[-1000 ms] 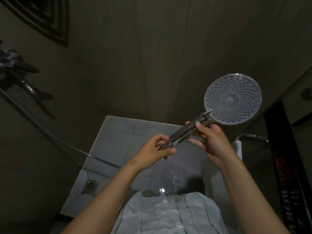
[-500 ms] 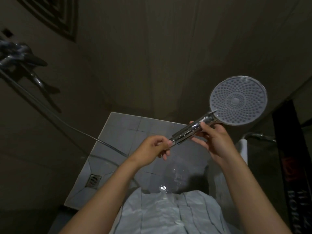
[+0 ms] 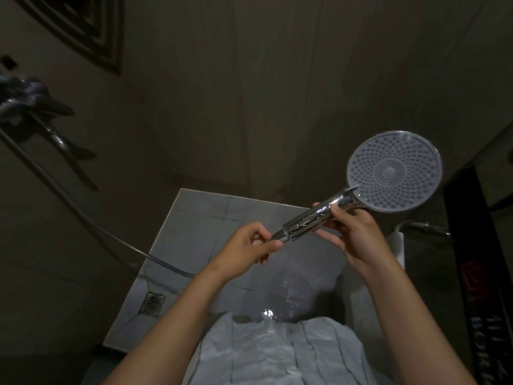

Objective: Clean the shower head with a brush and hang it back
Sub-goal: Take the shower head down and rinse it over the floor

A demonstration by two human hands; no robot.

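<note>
A round shower head (image 3: 394, 171) with a grey nozzle face and a chrome handle (image 3: 313, 215) is held up in front of me, face toward the camera. My right hand (image 3: 349, 232) grips the handle just below the head. My left hand (image 3: 249, 245) pinches the fitting at the handle's lower end, where the hose (image 3: 83, 215) joins. The hose runs from there down across the floor and up to the left. No brush is in view.
A chrome mixer tap (image 3: 30, 104) with levers sits on the left wall. The wet tiled floor (image 3: 200, 218) has a drain (image 3: 152, 301) at lower left. A dark towel (image 3: 477, 273) hangs at the right, beside a white fixture (image 3: 397, 243).
The view has shifted slightly. Both hands stay on the shower head's handle, and my left fingers have moved a little at the hose fitting.
</note>
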